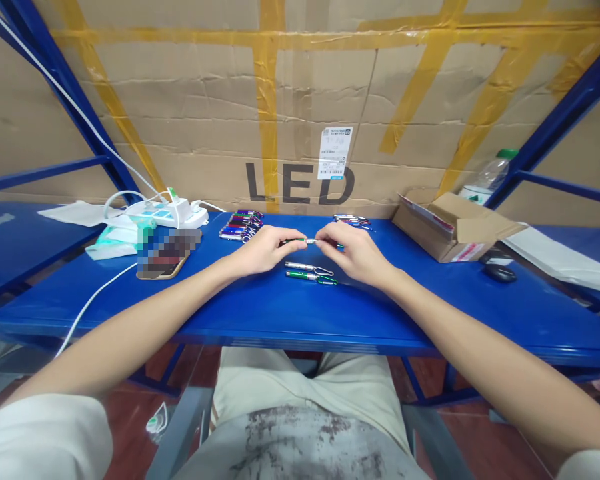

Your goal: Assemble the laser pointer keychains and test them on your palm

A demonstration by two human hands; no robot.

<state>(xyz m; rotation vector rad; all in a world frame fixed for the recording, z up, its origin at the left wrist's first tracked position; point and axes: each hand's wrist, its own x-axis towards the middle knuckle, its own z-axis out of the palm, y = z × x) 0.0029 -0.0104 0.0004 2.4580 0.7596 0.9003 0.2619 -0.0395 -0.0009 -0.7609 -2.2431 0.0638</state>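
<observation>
Between my two hands is a slim green penlight (310,241) with a silvery middle, held level just above the blue table (260,300). The fingers of my left hand (263,251) pinch its left end, while my right hand (353,251) grips the right end; both ends are partly hidden by fingers. Just in front of the hands lie a silver penlight (300,267) and a green penlight (303,275), each with a carabiner clip on its right. Behind my left hand sits a row of several penlights (236,227) in mixed colours. A smaller group of penlights (350,220) lies behind my right hand.
At the left are a phone (170,260), a white power strip (180,213) with cables, and a green-white packet (117,237). An opened cardboard box (445,227), black mouse (500,273) and plastic bottle (493,173) stand right. A large taped carton (205,120) walls the back.
</observation>
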